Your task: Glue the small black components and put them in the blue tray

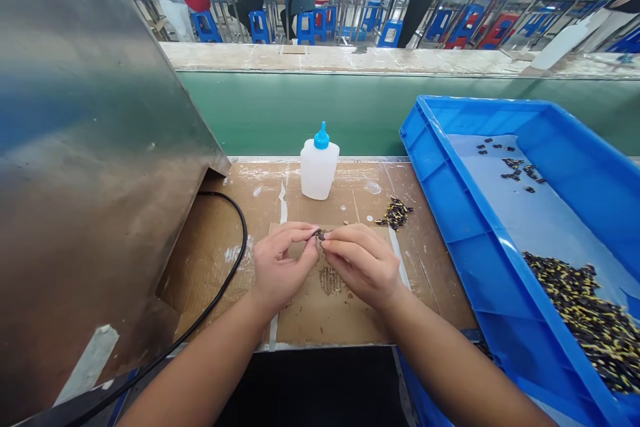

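Over a cardboard-covered counter (425, 260), the left hand (283, 263) and right hand (365, 260) are meeting at center, each pinching a small dark part (319, 234) in its fingertip grip. A white squeeze bottle with a blue cap (318, 170) is standing at twelve o'clock, and a blue plastic bin (480, 213) is sitting at three o'clock, holding black-and-yellow pieces (590, 320).

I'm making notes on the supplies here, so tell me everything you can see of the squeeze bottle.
The bottle is translucent white, apparently plastic, with a blue cap tapering to a narrow nozzle. It stands upright on the cardboard-covered worktop, beyond both hands. Neither hand touches it. Any contents can't be made out.
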`<state>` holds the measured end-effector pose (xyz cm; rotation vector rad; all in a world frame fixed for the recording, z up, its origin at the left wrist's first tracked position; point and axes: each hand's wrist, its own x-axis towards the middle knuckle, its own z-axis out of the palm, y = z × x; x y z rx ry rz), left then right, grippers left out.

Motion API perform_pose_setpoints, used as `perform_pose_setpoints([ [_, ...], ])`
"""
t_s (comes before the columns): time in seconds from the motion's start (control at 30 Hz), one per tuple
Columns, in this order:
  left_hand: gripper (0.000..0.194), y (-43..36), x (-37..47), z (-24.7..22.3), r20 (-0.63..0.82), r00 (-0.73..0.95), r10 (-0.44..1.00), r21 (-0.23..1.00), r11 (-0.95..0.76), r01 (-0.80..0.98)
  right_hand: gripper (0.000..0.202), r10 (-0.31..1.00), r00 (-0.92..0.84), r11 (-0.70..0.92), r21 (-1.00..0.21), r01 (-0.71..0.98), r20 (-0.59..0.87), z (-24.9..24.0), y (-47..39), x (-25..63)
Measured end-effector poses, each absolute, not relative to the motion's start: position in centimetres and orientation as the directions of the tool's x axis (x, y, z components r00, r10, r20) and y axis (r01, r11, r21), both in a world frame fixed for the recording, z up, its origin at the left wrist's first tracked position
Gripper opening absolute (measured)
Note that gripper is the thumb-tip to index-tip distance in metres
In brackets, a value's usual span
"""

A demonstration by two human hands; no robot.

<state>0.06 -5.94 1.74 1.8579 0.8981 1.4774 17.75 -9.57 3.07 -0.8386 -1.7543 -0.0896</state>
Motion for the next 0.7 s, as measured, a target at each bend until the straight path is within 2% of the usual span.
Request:
perform_pose_setpoints([
  [0.23,0.028,-6.0,0.2,2.1,0.634,0.228,0.739,0.745,-0.663,0.075,0.029,0.488,-0.032,0.72,-0.381,0.58,0.872,3.0,-9.4,18.1],
  [0.3,0.026,-5.9,0.1,2.2,0.625,0.282,0.728,0.743,-0.665,0.07,0.023,0.531,0.0,0.711,-0.445,0.545,0.847,2.9,-9.5,18.0],
  [0.4,0.021,-5.8,-0.1,2.4,0.622,0.329,0.71,0.73,-0.678,0.083,0.005,0.747,0.138,0.585,-0.742,0.329,0.65,3.0,-9.6,18.0],
  [0.47,0.019,-5.6,-0.3,2.5,0.622,0.313,0.718,0.723,-0.68,0.122,0.016,0.886,0.188,0.41,-0.906,0.108,0.424,3.1,-9.5,18.3],
  [0.57,0.019,-5.3,-0.5,2.3,0.6,0.282,0.748,0.729,-0.657,0.19,0.033,0.959,0.187,0.238,-0.963,-0.124,0.213,3.2,-9.5,19.0],
  [0.7,0.02,-5.0,-1.0,1.9,0.571,0.251,0.782,0.75,-0.621,0.228,0.036,0.981,0.168,0.149,-0.939,-0.309,0.1,2.9,-12.5,20.4],
])
